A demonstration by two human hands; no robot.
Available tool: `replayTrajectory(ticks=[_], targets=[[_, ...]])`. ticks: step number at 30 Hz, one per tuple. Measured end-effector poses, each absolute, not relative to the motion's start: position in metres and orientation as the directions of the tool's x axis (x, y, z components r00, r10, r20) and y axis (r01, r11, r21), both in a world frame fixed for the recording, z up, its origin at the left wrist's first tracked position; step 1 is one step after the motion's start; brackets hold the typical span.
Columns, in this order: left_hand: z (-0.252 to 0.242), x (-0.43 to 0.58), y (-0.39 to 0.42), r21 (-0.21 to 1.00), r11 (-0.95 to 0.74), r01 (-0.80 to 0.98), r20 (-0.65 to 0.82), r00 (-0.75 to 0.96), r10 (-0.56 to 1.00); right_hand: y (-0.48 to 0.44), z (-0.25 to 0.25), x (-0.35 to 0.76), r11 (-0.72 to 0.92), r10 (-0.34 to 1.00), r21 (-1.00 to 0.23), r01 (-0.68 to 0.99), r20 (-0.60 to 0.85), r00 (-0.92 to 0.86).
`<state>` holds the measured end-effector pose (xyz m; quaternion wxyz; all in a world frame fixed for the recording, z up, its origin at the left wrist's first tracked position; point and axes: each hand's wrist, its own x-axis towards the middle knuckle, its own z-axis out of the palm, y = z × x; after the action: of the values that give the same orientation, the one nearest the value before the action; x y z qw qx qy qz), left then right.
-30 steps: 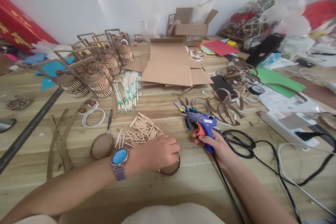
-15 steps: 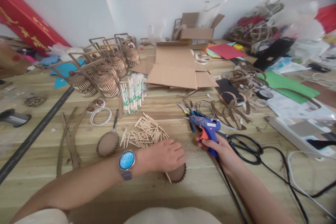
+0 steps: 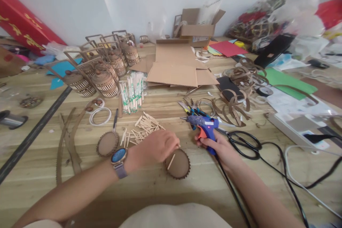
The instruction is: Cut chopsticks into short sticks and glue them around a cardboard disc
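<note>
My left hand [image 3: 156, 146], with a watch on its wrist, is closed in a pinch on a thin wooden stick [image 3: 171, 161] that leans on a round toothed cardboard disc [image 3: 178, 165] lying on the wooden table [image 3: 187, 192]. My right hand [image 3: 217, 148] grips a blue hot glue gun [image 3: 204, 125], its nozzle pointing left above the table, a little to the right of the disc. A heap of short wooden sticks [image 3: 141, 130] lies just beyond my left hand.
A second toothed disc [image 3: 107, 143] lies to the left. Black scissors [image 3: 244, 142] and cables [image 3: 291, 171] lie to the right, pliers [image 3: 191, 108] and curled cardboard strips [image 3: 235, 105] behind the gun. Slatted cardboard lanterns [image 3: 103, 74], wrapped chopsticks [image 3: 132, 94] and flattened cardboard [image 3: 177, 69] stand farther back.
My left hand has lifted off the disc and drawn back to the left, uncovering it, with a stick now pinched and resting on it. The glue gun has stayed in my right hand.
</note>
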<state>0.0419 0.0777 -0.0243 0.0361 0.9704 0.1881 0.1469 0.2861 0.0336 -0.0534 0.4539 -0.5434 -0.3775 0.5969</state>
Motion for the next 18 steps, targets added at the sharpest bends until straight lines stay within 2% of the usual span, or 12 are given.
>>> replayTrajectory(ticks=[3,5,10,13,18], targets=[[-0.022,0.033,0.083,0.052,-0.802,0.595,0.207,0.779,0.591,0.033,-0.051,0.285,-0.306,0.952,-0.942,-0.138,-0.307,-0.013],[-0.02,0.03,0.078,0.025,-0.735,0.678,0.124,0.727,0.675,0.033,-0.05,0.285,-0.314,0.949,-0.939,-0.138,-0.315,-0.014],[-0.021,0.041,0.039,0.122,-0.808,0.576,-0.022,0.816,0.578,0.034,-0.049,0.284,-0.305,0.952,-0.943,-0.133,-0.305,-0.021],[-0.026,0.051,0.024,0.097,-0.776,0.623,-0.037,0.781,0.623,0.034,-0.05,0.284,-0.304,0.952,-0.944,-0.127,-0.304,-0.018],[-0.03,0.063,0.026,0.122,-0.742,0.659,-0.11,0.752,0.65,0.033,-0.052,0.284,-0.308,0.951,-0.949,-0.071,-0.308,-0.01]])
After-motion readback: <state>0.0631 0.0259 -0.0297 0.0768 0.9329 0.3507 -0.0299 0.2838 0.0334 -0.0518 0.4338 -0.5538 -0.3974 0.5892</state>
